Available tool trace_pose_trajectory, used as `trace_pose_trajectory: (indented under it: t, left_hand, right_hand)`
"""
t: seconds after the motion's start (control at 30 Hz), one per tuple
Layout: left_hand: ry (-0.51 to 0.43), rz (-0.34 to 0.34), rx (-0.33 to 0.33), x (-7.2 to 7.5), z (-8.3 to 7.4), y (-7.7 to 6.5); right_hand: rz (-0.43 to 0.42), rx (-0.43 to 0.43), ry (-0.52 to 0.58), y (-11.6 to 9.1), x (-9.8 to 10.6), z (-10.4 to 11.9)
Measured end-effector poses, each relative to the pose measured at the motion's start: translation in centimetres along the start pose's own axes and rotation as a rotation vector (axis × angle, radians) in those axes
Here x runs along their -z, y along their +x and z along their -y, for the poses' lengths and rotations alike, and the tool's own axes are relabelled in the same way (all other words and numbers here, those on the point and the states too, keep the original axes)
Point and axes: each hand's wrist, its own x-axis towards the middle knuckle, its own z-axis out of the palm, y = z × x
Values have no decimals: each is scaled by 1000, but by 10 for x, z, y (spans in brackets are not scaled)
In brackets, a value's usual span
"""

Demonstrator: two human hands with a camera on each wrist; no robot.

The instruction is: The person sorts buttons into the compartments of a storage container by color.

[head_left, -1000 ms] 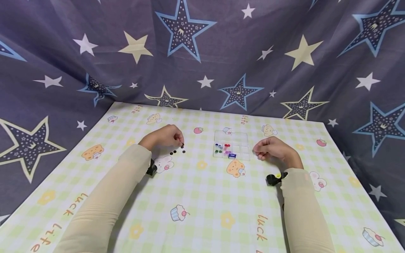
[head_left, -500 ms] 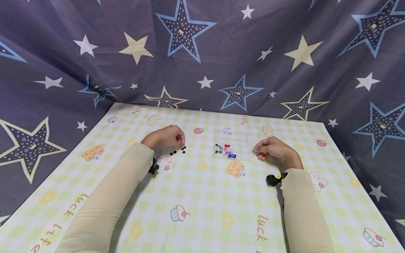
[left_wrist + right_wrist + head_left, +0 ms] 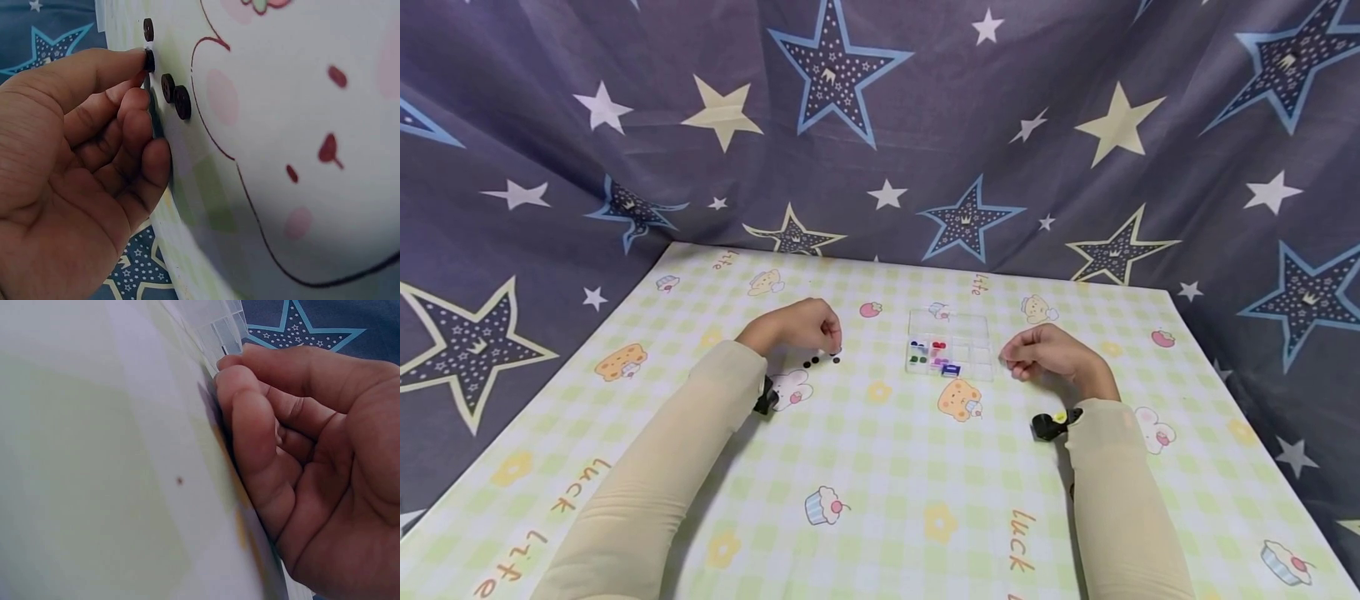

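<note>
Above the left part of the cloth, my left hand (image 3: 808, 323) bends over several small dark round buttons. In the left wrist view its thumb and forefinger pinch one dark button (image 3: 149, 60) at their tips; the other fingers are curled. A separate button (image 3: 148, 29) sits just beyond it, and a pair of buttons (image 3: 175, 95) lies nearer. My right hand (image 3: 1048, 354) rests at the right side of a clear compartment box (image 3: 973, 354), fingers loosely bent. Nothing shows between its fingertips, which appear slightly apart from the box wall.
Inside the box, its left compartments hold blue, green, red and pink pieces. A small dark blue piece (image 3: 951, 370) is at the box's front edge. The clear lid (image 3: 949, 323) lies folded back. Behind the checked tablecloth (image 3: 880, 467) hangs a star-patterned curtain (image 3: 880, 133).
My left hand has shifted slightly right and towards me, and its fingertips now cover buttons that showed beside them before. The right hand and the box have stayed in place.
</note>
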Motion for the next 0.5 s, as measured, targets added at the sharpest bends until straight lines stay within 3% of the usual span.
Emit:
trace_pose_trajectory:
  t: [0.5]
  left_hand:
    - [-42,67,45,0,-8,-5]
  right_hand:
    - [0,6,6,1,0,-1]
